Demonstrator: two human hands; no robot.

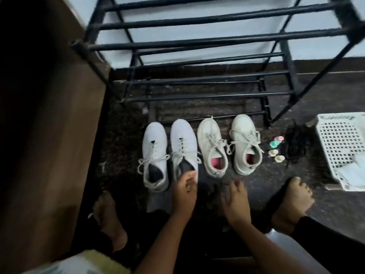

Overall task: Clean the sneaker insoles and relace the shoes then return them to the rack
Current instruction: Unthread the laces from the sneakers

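Sneakers, four in a row, stand on the dark floor just before the black metal shoe rack (197,95), none on its bars. We count two white sneakers (156,155) on the left with dark insoles, and two cream sneakers (245,143) on the right with pink insoles; all four are laced. Our left hand (184,187) sits at the heel of the second white sneaker, fingers bent against its dark insole (184,168); whether it grips, we cannot tell. Our right hand (235,200) hangs beside it, fingers spread and loose. Further right lie four small round pieces (276,148), one tangle of black laces (296,143) and one white plastic basket (341,143).
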